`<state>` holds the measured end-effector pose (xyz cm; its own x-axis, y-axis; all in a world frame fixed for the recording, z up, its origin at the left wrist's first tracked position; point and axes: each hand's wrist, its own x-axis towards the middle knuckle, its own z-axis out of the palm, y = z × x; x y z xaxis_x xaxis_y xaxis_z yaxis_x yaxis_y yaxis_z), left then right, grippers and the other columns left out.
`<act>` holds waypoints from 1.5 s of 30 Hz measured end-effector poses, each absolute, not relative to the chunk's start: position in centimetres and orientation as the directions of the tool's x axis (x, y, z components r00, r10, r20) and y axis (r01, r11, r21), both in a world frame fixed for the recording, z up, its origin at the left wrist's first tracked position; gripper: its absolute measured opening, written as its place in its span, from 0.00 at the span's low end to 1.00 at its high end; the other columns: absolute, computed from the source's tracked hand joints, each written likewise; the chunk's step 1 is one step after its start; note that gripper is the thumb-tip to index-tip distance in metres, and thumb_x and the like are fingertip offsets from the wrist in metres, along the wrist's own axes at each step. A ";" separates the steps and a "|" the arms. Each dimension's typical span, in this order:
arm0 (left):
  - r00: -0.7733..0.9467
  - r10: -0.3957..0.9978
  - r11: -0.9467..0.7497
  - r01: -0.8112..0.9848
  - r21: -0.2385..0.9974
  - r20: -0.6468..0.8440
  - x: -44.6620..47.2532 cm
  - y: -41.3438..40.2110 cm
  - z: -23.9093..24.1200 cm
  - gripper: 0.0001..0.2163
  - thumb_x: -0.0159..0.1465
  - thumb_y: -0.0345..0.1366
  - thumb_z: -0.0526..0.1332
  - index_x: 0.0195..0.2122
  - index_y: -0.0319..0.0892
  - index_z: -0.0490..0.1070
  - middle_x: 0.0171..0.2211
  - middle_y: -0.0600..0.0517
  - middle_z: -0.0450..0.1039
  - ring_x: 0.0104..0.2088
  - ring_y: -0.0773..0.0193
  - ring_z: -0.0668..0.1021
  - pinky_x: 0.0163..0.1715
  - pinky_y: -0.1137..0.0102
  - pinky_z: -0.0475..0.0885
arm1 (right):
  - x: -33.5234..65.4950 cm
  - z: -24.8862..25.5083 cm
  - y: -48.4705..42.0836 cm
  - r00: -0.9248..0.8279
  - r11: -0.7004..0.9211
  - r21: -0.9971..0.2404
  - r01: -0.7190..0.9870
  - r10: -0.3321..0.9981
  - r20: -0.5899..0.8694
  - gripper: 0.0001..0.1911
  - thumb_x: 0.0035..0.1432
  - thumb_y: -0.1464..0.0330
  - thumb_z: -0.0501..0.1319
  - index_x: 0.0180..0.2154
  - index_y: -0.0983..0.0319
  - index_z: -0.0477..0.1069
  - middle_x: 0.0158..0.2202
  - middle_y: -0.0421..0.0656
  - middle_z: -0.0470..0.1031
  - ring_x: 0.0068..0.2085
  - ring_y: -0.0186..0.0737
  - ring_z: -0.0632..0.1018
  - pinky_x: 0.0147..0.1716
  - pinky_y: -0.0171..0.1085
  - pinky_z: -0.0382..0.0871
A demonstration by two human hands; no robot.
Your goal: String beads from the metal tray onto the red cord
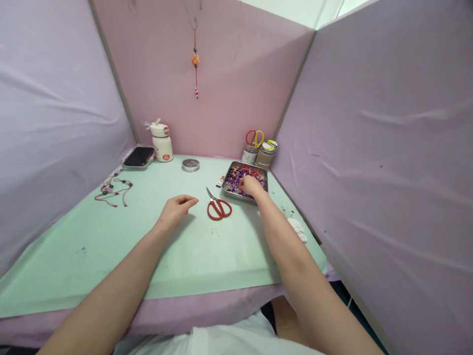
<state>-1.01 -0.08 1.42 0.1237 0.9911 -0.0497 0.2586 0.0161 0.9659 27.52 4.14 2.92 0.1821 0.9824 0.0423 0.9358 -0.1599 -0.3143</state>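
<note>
My left hand [177,207] hovers over the table's middle, thumb and fingertips pinched together. Whatever is between them is too small to make out. Reaching into the metal tray [236,196], my right hand [251,185] has its fingers drawn together at the beads [233,181], which are mostly purple with some red and orange. Its fingertips are partly hidden, so I cannot make out what they hold. Between the hands lie red-handled scissors [219,209], blades pointing away from me.
Behind the tray stand a jar [250,155] holding scissors and a lidded jar [265,156]. A round clear case [190,164], white bottle [162,145], phone [139,157] and beaded cords [111,190] lie further left. A beaded pendant [195,60] hangs on the pink wall. White cloth [297,230] lies right.
</note>
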 end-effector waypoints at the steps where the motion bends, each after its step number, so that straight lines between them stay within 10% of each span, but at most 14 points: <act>1: 0.123 0.991 0.012 0.257 0.966 -0.045 -1.0 0.0 1.3 0.16 0.47 0.49 0.66 0.30 0.41 0.77 0.26 0.52 0.74 0.26 0.66 0.70 0.33 0.68 0.67 | 27.4 2.6 4.4 0.186 -0.173 -0.291 0.941 0.982 0.017 0.02 0.46 0.74 0.64 0.26 0.63 0.75 0.27 0.45 0.76 0.32 0.37 0.74 0.35 0.34 0.63; 15: 0.115 0.992 0.017 0.248 0.969 -0.047 -0.9 -0.3 1.7 0.16 0.46 0.49 0.66 0.29 0.41 0.77 0.27 0.52 0.75 0.27 0.66 0.70 0.31 0.71 0.65 | 26.6 2.1 5.1 0.211 -0.216 -0.124 0.968 0.976 -0.053 0.15 0.54 0.69 0.61 0.44 0.68 0.72 0.39 0.55 0.76 0.42 0.44 0.76 0.39 0.35 0.66; 29: 0.103 0.994 0.006 0.220 0.976 -0.029 -0.8 -0.5 2.0 0.16 0.46 0.49 0.67 0.28 0.40 0.77 0.25 0.51 0.74 0.26 0.66 0.69 0.30 0.70 0.65 | 26.2 3.6 3.9 0.147 -0.108 -0.308 0.945 0.983 0.107 0.06 0.50 0.74 0.58 0.29 0.65 0.74 0.30 0.49 0.77 0.34 0.40 0.75 0.35 0.34 0.64; 35: 0.080 0.997 0.006 0.153 0.988 -0.019 -0.7 -0.5 2.1 0.15 0.46 0.47 0.67 0.28 0.40 0.76 0.21 0.54 0.70 0.22 0.69 0.66 0.27 0.71 0.62 | 21.3 3.9 1.8 0.054 0.166 -0.967 0.194 0.982 0.179 0.07 0.46 0.69 0.62 0.32 0.62 0.72 0.28 0.40 0.75 0.29 0.33 0.74 0.29 0.32 0.65; 39: 0.071 0.997 -0.031 0.098 0.995 0.024 -0.8 -0.3 1.8 0.15 0.46 0.48 0.66 0.27 0.40 0.75 0.23 0.54 0.72 0.22 0.69 0.65 0.26 0.71 0.60 | 18.1 2.2 0.7 -0.052 0.023 -0.970 -0.242 0.998 0.036 0.13 0.42 0.67 0.69 0.33 0.63 0.74 0.30 0.41 0.76 0.31 0.31 0.75 0.32 0.31 0.69; 45: 0.063 0.992 -0.113 0.098 0.989 0.107 -0.8 -0.3 1.7 0.15 0.47 0.47 0.66 0.26 0.39 0.75 0.27 0.50 0.75 0.28 0.65 0.70 0.29 0.70 0.63 | 16.7 0.4 0.2 -0.129 -0.109 -0.912 -0.396 0.990 -0.063 0.16 0.37 0.68 0.73 0.30 0.63 0.73 0.31 0.43 0.78 0.34 0.32 0.77 0.34 0.30 0.72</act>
